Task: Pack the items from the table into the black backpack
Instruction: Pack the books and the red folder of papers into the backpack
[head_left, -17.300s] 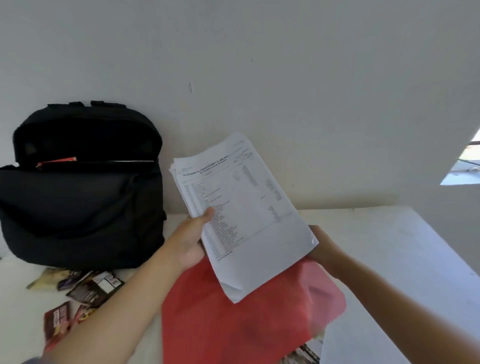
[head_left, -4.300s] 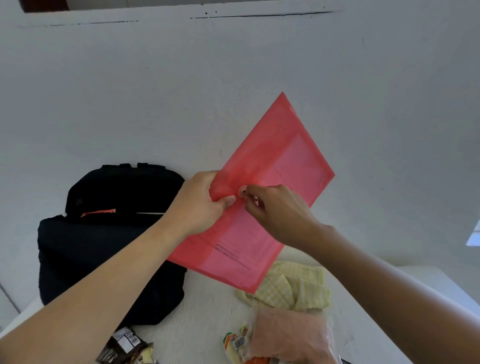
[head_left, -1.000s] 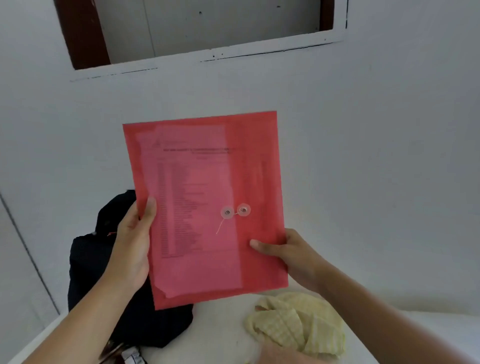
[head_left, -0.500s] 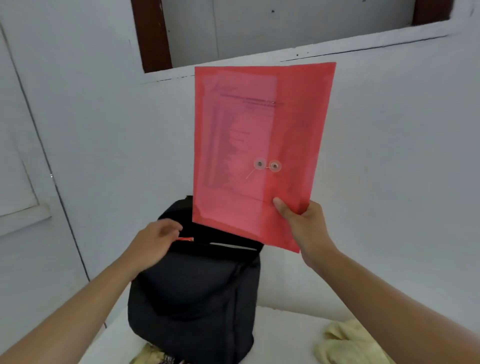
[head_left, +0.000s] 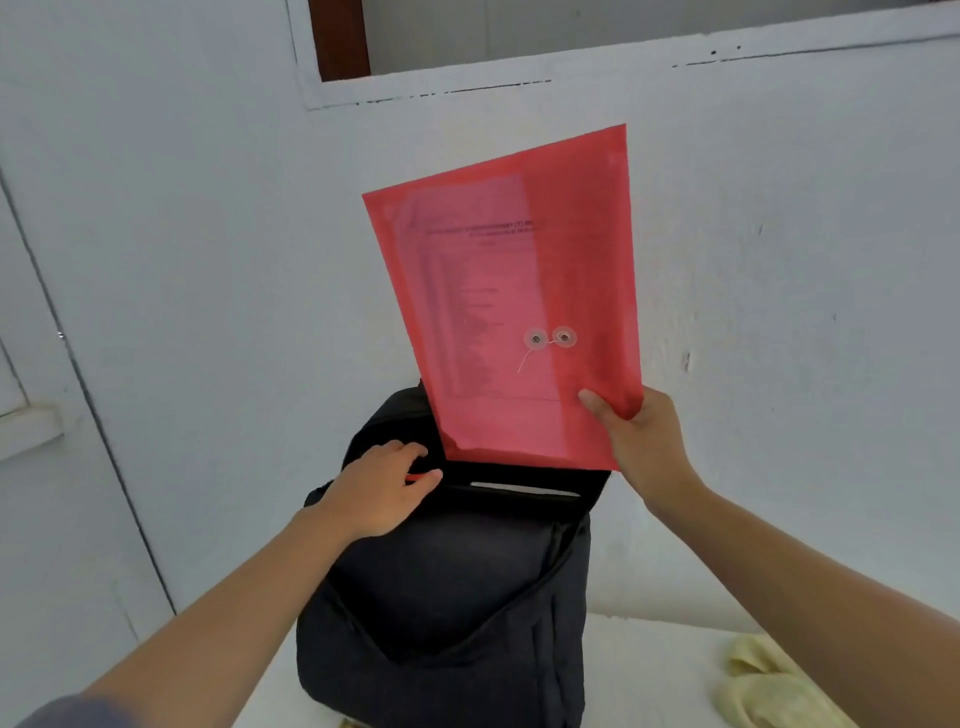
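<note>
A red translucent envelope with printed sheets inside and a string-tie clasp hangs upright above the black backpack. My right hand pinches its lower right corner. Its bottom edge sits just over the backpack's open top, where a white edge shows inside. My left hand rests on the left side of the opening, fingers on the rim beside a small red tab. The backpack stands upright against the white wall.
The white table carries a pale yellow cloth at the lower right. A white wall rises right behind the backpack, with a framed opening above and a door-like panel at the left.
My left hand has let go of the envelope and reached the backpack's opening. My right hand alone has brought the envelope lower, over the backpack.
</note>
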